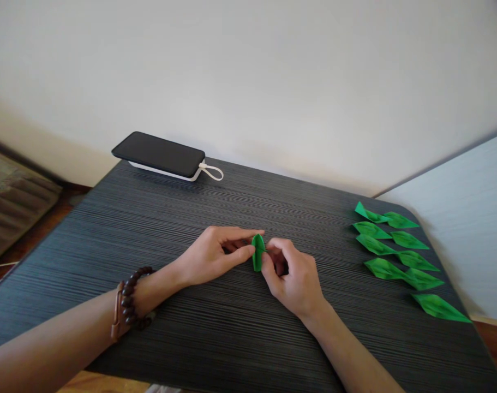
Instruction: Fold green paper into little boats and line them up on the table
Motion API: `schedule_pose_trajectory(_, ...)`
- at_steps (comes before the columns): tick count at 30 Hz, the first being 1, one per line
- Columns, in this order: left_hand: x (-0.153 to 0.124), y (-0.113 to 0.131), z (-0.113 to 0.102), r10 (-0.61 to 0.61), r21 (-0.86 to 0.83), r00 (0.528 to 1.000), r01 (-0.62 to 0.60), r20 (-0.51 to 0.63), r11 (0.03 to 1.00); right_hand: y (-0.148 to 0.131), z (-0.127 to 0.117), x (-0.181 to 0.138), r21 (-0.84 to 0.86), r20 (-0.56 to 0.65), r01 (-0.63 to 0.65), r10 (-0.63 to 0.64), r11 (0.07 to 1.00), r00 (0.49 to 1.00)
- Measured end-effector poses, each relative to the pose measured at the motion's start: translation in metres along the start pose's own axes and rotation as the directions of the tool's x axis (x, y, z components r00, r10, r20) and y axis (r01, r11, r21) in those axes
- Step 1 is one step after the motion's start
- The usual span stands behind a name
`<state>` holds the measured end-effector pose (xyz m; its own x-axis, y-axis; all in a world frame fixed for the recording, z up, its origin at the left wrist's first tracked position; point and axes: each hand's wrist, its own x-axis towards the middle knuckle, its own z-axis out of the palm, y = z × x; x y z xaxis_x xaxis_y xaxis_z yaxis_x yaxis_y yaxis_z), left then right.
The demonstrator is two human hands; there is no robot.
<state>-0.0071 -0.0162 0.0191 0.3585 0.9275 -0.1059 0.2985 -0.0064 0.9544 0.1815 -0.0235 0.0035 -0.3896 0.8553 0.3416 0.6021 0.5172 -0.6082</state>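
A small folded piece of green paper (258,253) is held upright between my two hands over the middle of the dark table. My left hand (217,254) pinches its left side, thumb in front and fingers behind. From the right, my right hand (293,275) grips the paper's other edge between thumb and curled fingers. Parts of the fingers behind the paper are hidden. Several folded green paper pieces (381,269), pointed like leaves, lie in short rows at the table's right side.
A black phone (160,154) rests on a white block (162,170) at the back left, with a short white cable loop (213,173). The dark wood-grain table (215,338) meets a pale wall (248,82) behind. A white panel (456,229) stands at the right.
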Motion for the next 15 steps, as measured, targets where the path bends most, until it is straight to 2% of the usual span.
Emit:
schedule_pose_trajectory(5, -0.001, 0.002, 0.004, 0.122, 0.155, 0.99, -0.11, -0.066, 0.982, 0.001, 0.004, -0.001, 0.059, -0.027, -0.033, 0.035, 0.998, 0.999)
schedule_pose_trajectory(10, -0.004, 0.003, 0.013, 0.175, 0.323, 0.964, -0.103, -0.202, 0.941, 0.002, 0.004, -0.002, 0.125, -0.123, -0.012, 0.027, 0.992, 0.992)
schedule_pose_trajectory(15, -0.004, -0.003, 0.02, 0.188, 0.477, 0.967, -0.086, -0.17, 0.875, -0.001, 0.003, -0.003, 0.129, -0.139, 0.004, 0.014, 0.992, 0.99)
